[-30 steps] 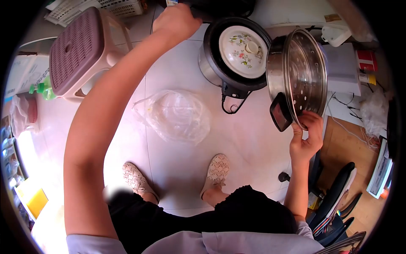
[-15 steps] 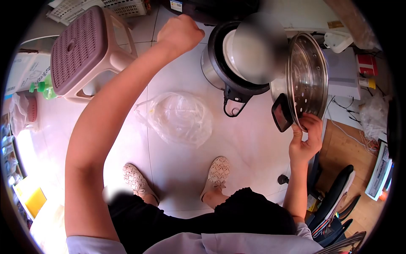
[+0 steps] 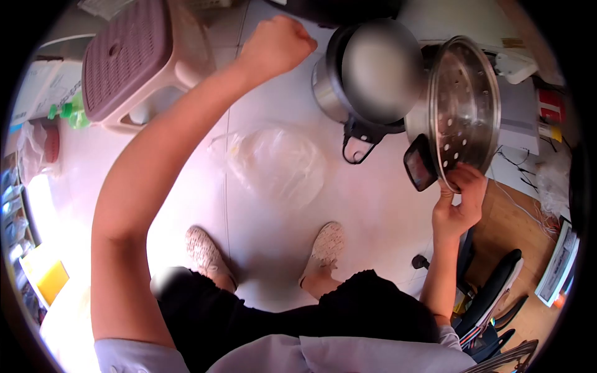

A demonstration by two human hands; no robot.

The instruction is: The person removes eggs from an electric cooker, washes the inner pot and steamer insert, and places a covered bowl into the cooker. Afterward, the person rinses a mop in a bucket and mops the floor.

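My right hand pinches the lower rim of a steel steamer pot with holes in its base, tipped on its side. A dark handle juts from the pot's left side. My left hand is a closed fist, held up left of a steel and black electric cooker; whether anything is inside the fist is hidden. A pale round blurred area covers most of the cooker's top. Below, a clear plastic bag lies on the floor.
A mauve and cream stool stands at the upper left, beside a green bottle. A dark object is at the top edge. At the right are a grey box, cables and a black chair part.
The view has shifted slightly, so the cooker and bag appear further right. The cooker's flowered lid, clear a second ago, is now blurred over. Both hands keep their poses.
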